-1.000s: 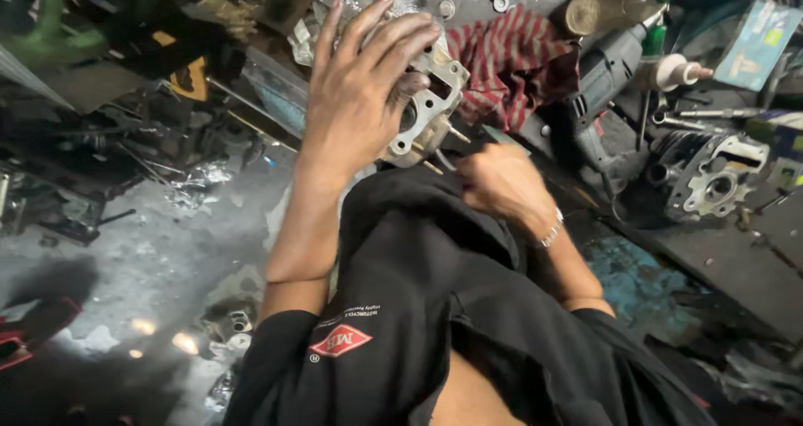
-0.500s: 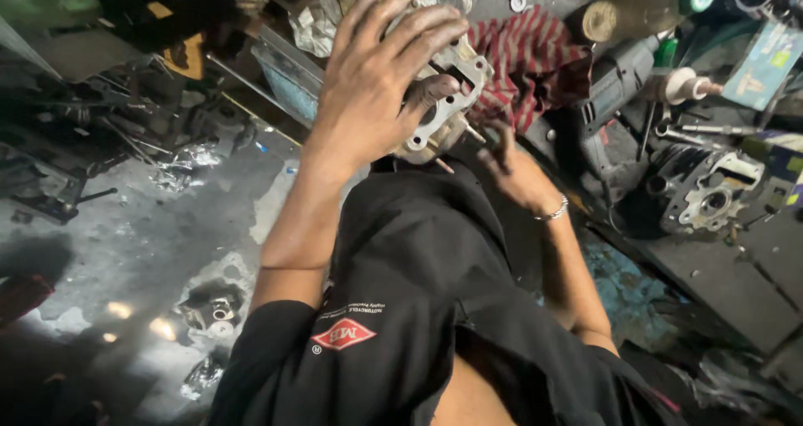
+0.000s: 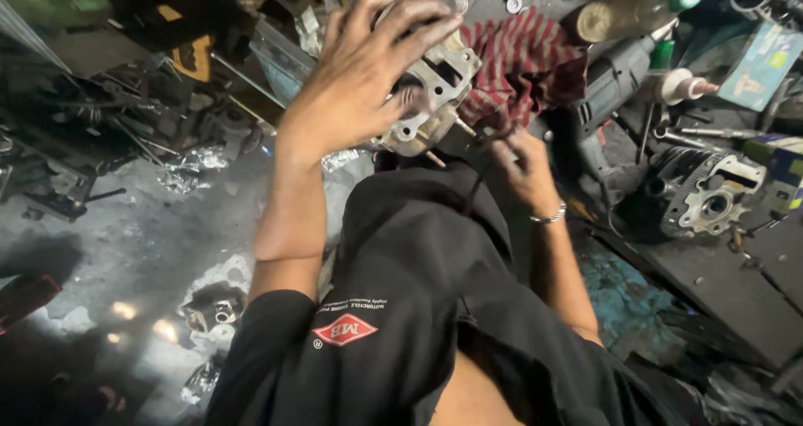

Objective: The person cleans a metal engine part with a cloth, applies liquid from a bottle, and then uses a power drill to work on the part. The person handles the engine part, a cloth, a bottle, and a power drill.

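Two hands are working on one part here. I am watching the left hand (image 3: 360, 83) spreading wide over a grey metal engine casting (image 3: 439, 87), fingers splayed and palm pressing down on it, steadying rather than clenching. The casting is sitting at the near edge of a cluttered workbench (image 3: 719, 275), just beside a red striped rag (image 3: 527, 62) and above the dark cloth of the person's own shirt. The right hand (image 3: 523, 171) is curling close under the casting's lower corner, next to the thin studs (image 3: 464, 126) sticking out of it; I cannot tell whether its fingers are pinching anything, since they are folding away from view. I am judging the step as bracing the casting while the right hand is fiddling at the stud side. The next move is calling for firm downward pressure from the left palm and a fine fingertip hold on the right. A second finned engine part (image 3: 707, 196) is lying well apart on the right.
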